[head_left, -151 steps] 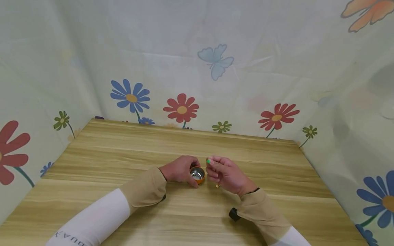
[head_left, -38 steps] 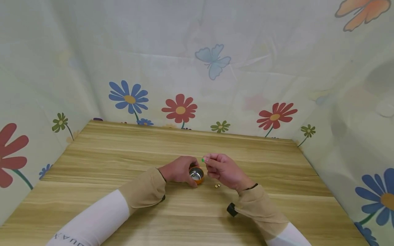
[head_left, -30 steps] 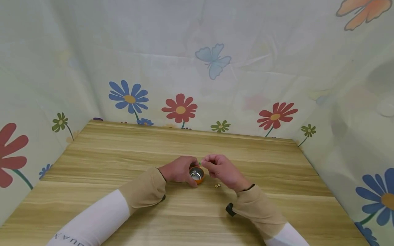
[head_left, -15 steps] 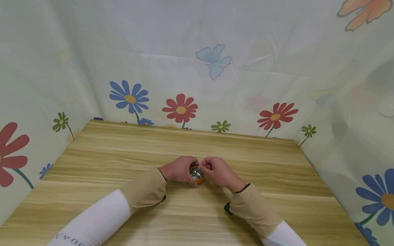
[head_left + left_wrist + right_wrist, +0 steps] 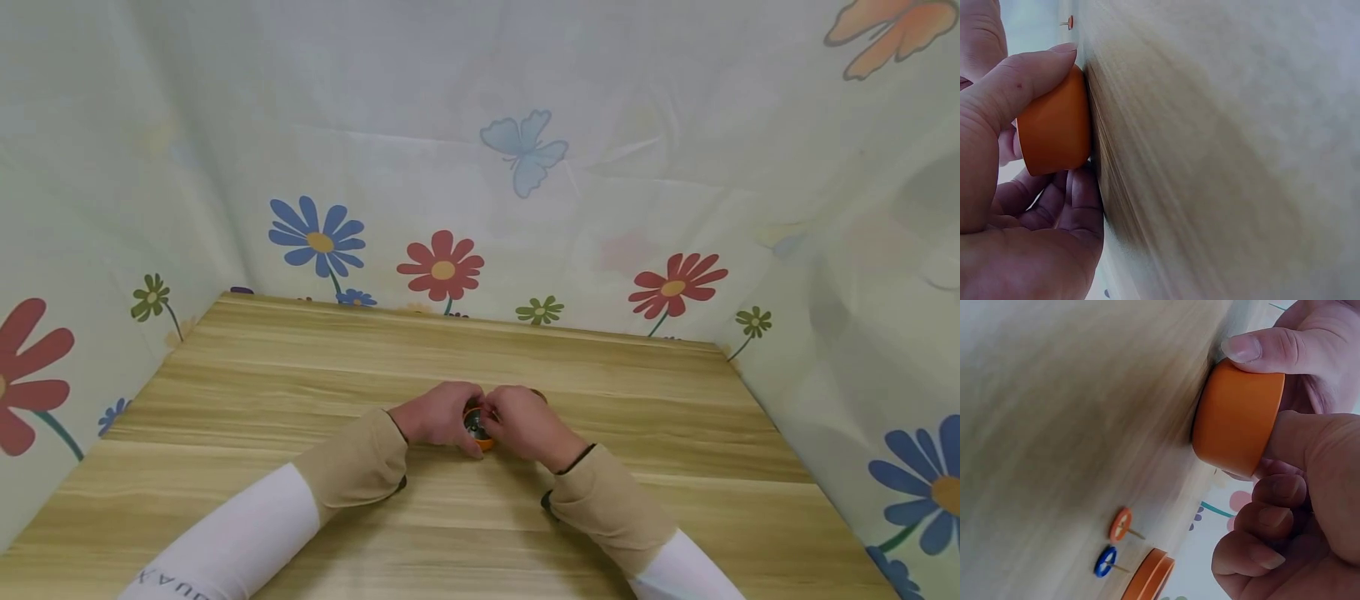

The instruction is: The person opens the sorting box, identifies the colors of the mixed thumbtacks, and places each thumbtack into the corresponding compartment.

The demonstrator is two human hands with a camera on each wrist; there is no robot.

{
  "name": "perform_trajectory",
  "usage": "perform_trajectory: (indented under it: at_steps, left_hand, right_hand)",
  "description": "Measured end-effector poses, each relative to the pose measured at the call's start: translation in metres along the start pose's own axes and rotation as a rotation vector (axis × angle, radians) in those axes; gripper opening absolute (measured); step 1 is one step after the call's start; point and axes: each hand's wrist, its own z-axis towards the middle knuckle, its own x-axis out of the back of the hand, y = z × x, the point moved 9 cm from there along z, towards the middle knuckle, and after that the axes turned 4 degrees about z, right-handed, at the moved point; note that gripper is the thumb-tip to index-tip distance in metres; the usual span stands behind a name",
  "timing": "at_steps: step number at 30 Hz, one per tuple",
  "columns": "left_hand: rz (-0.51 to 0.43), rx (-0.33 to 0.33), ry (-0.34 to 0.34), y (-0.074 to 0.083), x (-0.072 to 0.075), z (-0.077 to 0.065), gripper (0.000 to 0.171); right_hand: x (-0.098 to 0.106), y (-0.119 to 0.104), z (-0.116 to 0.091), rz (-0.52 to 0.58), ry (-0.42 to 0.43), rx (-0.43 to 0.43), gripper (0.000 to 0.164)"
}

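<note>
My left hand holds a small orange cup upright on the tabletop, thumb on one side and fingers round the other. The cup is metallic inside. My right hand reaches over its rim with thumb and forefinger; in the right wrist view the tips are down inside and hidden, the other fingers curled outside. Whether they still pinch a small green piece cannot be seen. An orange thumbtack and a blue thumbtack lie on the table near the right hand.
An orange lid-like ring lies beyond the thumbtacks, mostly behind my right hand in the head view. The wood-grain table ends at hanging sheets printed with flowers, at the back and sides.
My right hand, earlier pinching a small green piece beside the cup, has moved left and down until its fingertips went inside. The green piece is out of sight. My left hand has stayed put.
</note>
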Motion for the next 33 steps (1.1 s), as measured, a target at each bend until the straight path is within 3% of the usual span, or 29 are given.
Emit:
perform_trajectory:
  at_steps: [13, 20, 33]
  left_hand:
    - [-0.026, 0.012, -0.011, 0.004, 0.003, -0.003, 0.050]
    - [-0.008, 0.019, -0.012, 0.005, 0.003, -0.004, 0.049]
    - [-0.008, 0.013, -0.011, -0.001, 0.000, 0.000, 0.051]
  right_hand:
    - [0.004, -0.012, 0.000, -0.093, -0.016, 0.048, 0.026]
    - [0.000, -0.009, 0.003, -0.192, -0.018, -0.010, 0.038]
    - [-0.003, -0.011, 0.005, -0.272, 0.001, 0.001, 0.031]
